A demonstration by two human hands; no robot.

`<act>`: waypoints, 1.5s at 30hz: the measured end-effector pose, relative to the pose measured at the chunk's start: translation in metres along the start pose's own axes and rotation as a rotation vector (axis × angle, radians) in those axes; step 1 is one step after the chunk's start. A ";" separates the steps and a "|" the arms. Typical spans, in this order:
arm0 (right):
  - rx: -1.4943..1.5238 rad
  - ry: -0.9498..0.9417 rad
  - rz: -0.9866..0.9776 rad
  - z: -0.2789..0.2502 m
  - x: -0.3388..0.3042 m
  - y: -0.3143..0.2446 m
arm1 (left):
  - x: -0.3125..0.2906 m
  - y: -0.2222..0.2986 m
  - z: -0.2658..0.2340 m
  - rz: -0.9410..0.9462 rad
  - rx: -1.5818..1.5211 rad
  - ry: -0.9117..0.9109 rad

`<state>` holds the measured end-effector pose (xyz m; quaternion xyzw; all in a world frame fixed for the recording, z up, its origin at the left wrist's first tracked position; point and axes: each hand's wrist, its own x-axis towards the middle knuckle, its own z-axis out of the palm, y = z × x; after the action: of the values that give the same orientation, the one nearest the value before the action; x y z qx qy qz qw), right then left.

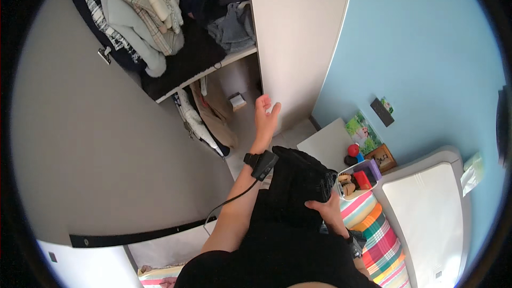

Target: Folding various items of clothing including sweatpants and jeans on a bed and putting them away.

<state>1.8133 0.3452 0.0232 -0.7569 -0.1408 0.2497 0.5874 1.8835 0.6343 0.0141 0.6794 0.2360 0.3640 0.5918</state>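
While the right hand [330, 212] pinches a black cloth bundle [298, 181] under its thumb, just below centre of the frame, I see the left hand [266, 120] mid-frame, thumb apart from half-curled fingers, near a pale wardrobe panel [298, 32]; clothes [136, 16] crowd the upper left.

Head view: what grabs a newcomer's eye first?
Probably the pale blue wall at upper right, set against the clothes piled on the wardrobe shelf at upper left. Next, the black bundle just below centre, held in the right-hand grip, and the bright checked fabric at lower right.
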 end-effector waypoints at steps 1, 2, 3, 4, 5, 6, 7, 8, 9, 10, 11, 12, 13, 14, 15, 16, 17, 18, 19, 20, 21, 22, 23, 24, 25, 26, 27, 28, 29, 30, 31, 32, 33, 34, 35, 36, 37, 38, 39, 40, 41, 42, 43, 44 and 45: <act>0.005 0.038 -0.020 0.002 0.005 -0.009 | 0.015 -0.001 0.002 -0.002 -0.008 0.051; 0.010 0.029 -0.024 0.002 0.013 -0.011 | 0.030 -0.003 0.002 -0.003 -0.016 0.103; -0.006 0.048 -0.002 0.000 0.018 -0.010 | 0.045 -0.004 0.005 -0.001 -0.015 0.095; -0.022 0.066 0.021 -0.002 0.025 -0.010 | 0.059 -0.005 0.007 -0.052 -0.043 0.103; -0.018 0.069 0.021 -0.002 0.033 -0.014 | 0.073 -0.008 0.008 -0.104 -0.070 0.113; -0.037 0.091 0.028 -0.002 0.041 -0.019 | 0.084 -0.005 0.010 -0.103 -0.068 0.103; -0.056 0.112 0.034 -0.002 0.050 -0.023 | 0.095 -0.001 0.012 -0.139 -0.112 0.139; -0.053 0.118 0.036 -0.002 0.060 -0.018 | 0.106 0.000 0.013 -0.176 -0.156 0.176; -0.042 0.134 0.043 -0.002 0.071 -0.014 | 0.119 -0.003 0.014 -0.171 -0.161 0.176; -0.031 0.149 0.049 -0.001 0.083 -0.015 | 0.133 -0.011 0.015 -0.171 -0.124 0.198; 0.000 0.173 0.052 0.002 0.092 -0.019 | 0.145 -0.017 0.015 -0.171 -0.088 0.222; -0.001 0.179 0.049 0.003 0.102 -0.024 | 0.157 -0.023 0.017 -0.169 -0.093 0.217; -0.025 0.202 0.043 0.006 0.111 -0.027 | 0.168 -0.029 0.018 -0.142 -0.048 0.203; -0.049 0.223 0.037 0.007 0.121 -0.032 | 0.178 -0.034 0.019 -0.116 -0.002 0.190; -0.048 0.227 0.037 0.009 0.130 -0.040 | 0.188 -0.040 0.018 -0.114 -0.004 0.187; -0.056 0.203 0.061 0.010 0.139 -0.050 | 0.198 -0.046 0.017 -0.161 0.035 0.151; -0.064 0.179 0.087 0.012 0.148 -0.056 | 0.206 -0.052 0.017 -0.208 0.076 0.115; -0.061 0.190 0.091 0.013 0.157 -0.052 | 0.213 -0.056 0.021 -0.209 0.075 0.103; -0.012 0.189 0.094 0.014 0.166 -0.043 | 0.217 -0.058 0.022 -0.174 -0.043 0.007; 0.036 0.187 0.098 0.016 0.174 -0.039 | 0.220 -0.061 0.023 -0.140 -0.160 -0.089; 0.033 0.190 0.108 0.018 0.181 -0.041 | 0.216 -0.062 0.031 -0.069 -0.127 0.009; 0.043 0.178 0.148 0.020 0.189 -0.043 | 0.216 -0.063 0.032 -0.080 -0.127 0.005; 0.052 0.166 0.191 0.022 0.197 -0.045 | 0.216 -0.064 0.033 -0.064 -0.065 -0.011; 0.046 0.164 0.204 0.024 0.203 -0.046 | 0.214 -0.064 0.032 -0.050 -0.002 -0.023; 0.057 0.161 0.214 0.026 0.210 -0.043 | 0.212 -0.063 0.030 -0.066 -0.002 -0.022; 0.067 0.158 0.224 0.029 0.215 -0.039 | 0.210 -0.063 0.028 -0.081 0.057 -0.047; 0.061 0.156 0.238 0.032 0.221 -0.033 | 0.209 -0.061 0.026 -0.094 0.116 -0.075; 0.125 0.128 0.272 0.034 0.226 -0.027 | 0.207 -0.058 0.026 -0.109 0.115 -0.074; 0.190 0.100 0.307 0.036 0.229 -0.023 | 0.204 -0.054 0.027 -0.109 0.141 -0.109; 0.181 0.089 0.322 0.039 0.231 -0.027 | 0.200 -0.054 0.026 -0.110 0.169 -0.135; 0.197 0.079 0.352 0.044 0.235 -0.034 | 0.196 -0.057 0.025 -0.128 0.171 -0.124; 0.212 0.069 0.383 0.048 0.236 -0.037 | 0.190 -0.060 0.027 -0.067 0.215 -0.109; 0.198 0.061 0.395 0.050 0.234 -0.032 | 0.185 -0.062 0.031 -0.007 0.253 -0.096; 0.208 0.079 0.369 0.053 0.234 -0.021 | 0.179 -0.062 0.035 -0.023 0.253 -0.083; 0.218 0.097 0.343 0.055 0.234 -0.013 | 0.174 -0.060 0.038 0.008 0.274 -0.089; 0.208 0.083 0.354 0.056 0.233 -0.009 | 0.165 -0.057 0.041 0.037 0.299 -0.097; 0.216 0.053 0.376 0.058 0.233 -0.008 | 0.159 -0.053 0.044 0.005 0.242 -0.123; 0.228 0.024 0.394 0.060 0.233 -0.006 | 0.152 -0.051 0.046 -0.003 0.246 -0.111; 0.223 0.011 0.398 0.061 0.232 -0.002 | 0.144 -0.049 0.048 0.013 0.293 -0.133; 0.183 -0.012 0.423 0.061 0.230 0.002 | 0.135 -0.046 0.050 0.030 0.340 -0.156; 0.151 -0.025 0.444 0.064 0.231 0.006 | 0.127 -0.044 0.052 0.054 0.339 -0.175; 0.153 -0.028 0.446 0.066 0.229 0.007 | 0.118 -0.041 0.054 0.055 0.337 -0.205; 0.089 -0.085 0.403 0.069 0.230 0.006 | 0.110 -0.040 0.056 0.065 0.329 -0.225; 0.025 -0.141 0.359 0.072 0.230 0.006 | 0.104 -0.039 0.058 0.076 0.321 -0.245; 0.029 -0.139 0.365 0.074 0.229 0.015 | 0.097 -0.035 0.060 0.072 0.323 -0.250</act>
<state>1.9634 0.5178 -0.0534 -0.7424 -0.0380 0.4057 0.5319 1.9944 0.6754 -0.0017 0.8134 0.1914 0.2551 0.4865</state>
